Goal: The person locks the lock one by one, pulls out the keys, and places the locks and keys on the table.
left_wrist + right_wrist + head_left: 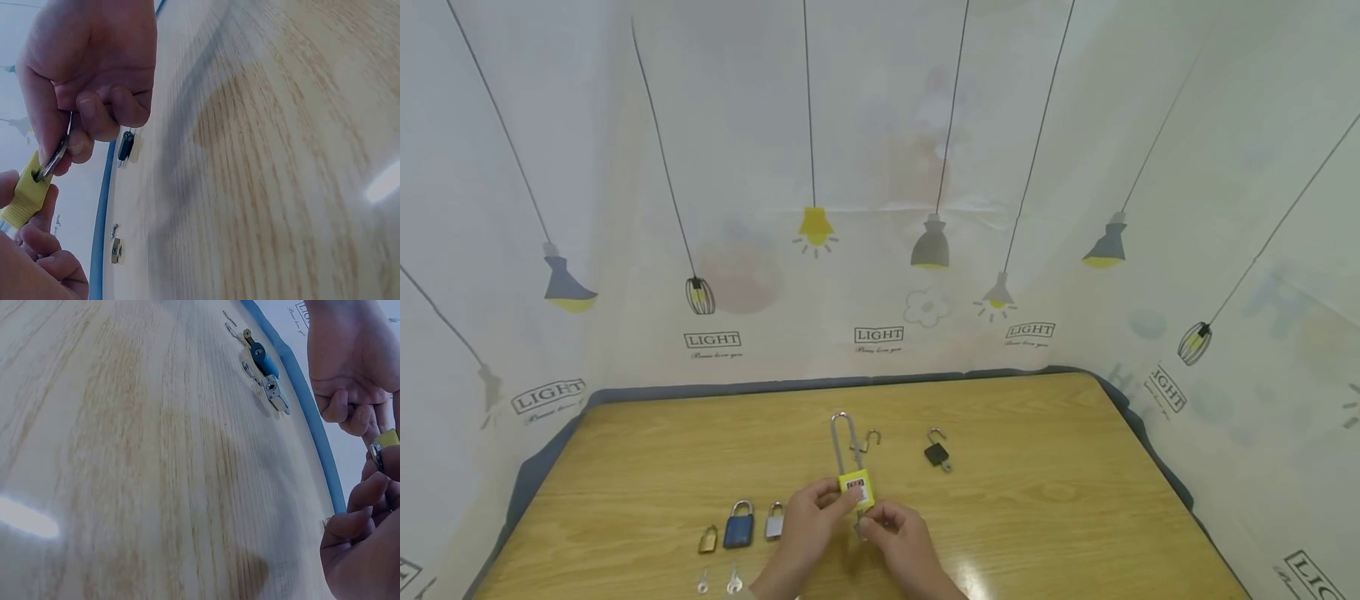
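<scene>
A yellow padlock (867, 482) with a label and a long metal shackle (835, 442) is held up over the table, shackle upward. My left hand (811, 521) grips its body, the thumb across the front. Below it, my right hand (901, 537) pinches a metal key (57, 156) between thumb and fingers. In the left wrist view the key's tip is at the keyhole in the padlock's underside. The right wrist view shows only a small part of the yellow body, the rest cut off by the frame edge.
Left of the hands stand a small brass padlock (707, 542), a blue padlock (738, 530) and a silver padlock (773, 525), with loose keys (733, 580) nearer me. Farther back lie a small padlock (872, 437) and a black padlock (936, 454), shackles open. Printed cloth surrounds the wooden table (1060, 483).
</scene>
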### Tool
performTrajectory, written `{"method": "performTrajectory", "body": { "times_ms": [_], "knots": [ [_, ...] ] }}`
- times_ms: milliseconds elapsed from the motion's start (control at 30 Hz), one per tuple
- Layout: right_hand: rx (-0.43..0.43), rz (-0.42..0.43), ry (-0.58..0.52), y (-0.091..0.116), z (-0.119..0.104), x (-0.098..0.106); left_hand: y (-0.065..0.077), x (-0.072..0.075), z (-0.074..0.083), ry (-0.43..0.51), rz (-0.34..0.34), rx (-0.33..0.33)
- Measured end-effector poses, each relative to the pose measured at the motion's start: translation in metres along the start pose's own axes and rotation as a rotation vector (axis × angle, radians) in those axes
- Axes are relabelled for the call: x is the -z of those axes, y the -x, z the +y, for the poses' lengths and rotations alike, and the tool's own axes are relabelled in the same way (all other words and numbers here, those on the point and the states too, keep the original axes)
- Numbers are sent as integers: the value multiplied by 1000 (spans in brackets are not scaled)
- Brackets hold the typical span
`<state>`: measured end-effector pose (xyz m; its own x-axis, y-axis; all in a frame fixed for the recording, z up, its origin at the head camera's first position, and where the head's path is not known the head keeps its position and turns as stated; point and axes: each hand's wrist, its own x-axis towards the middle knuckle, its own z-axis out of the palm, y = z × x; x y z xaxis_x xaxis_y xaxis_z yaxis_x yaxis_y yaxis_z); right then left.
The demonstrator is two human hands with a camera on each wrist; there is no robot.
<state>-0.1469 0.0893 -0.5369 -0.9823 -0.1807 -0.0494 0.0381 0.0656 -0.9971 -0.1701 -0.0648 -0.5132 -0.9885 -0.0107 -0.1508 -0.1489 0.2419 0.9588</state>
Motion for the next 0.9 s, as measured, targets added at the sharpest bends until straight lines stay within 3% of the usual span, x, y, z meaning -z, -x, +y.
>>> {"method": "performTrajectory", "body": {
  "times_ms": [233, 467, 900],
  "knots": [
    [-9, -50, 87, 7, 8, 2, -10, 16, 8, 37, 35, 20],
    [8, -73, 149, 10, 12, 1, -14, 25, 11, 7, 65, 23],
    [-33, -79, 169, 13, 9, 3, -9, 37, -5, -307, 135, 34]
  ]
}}
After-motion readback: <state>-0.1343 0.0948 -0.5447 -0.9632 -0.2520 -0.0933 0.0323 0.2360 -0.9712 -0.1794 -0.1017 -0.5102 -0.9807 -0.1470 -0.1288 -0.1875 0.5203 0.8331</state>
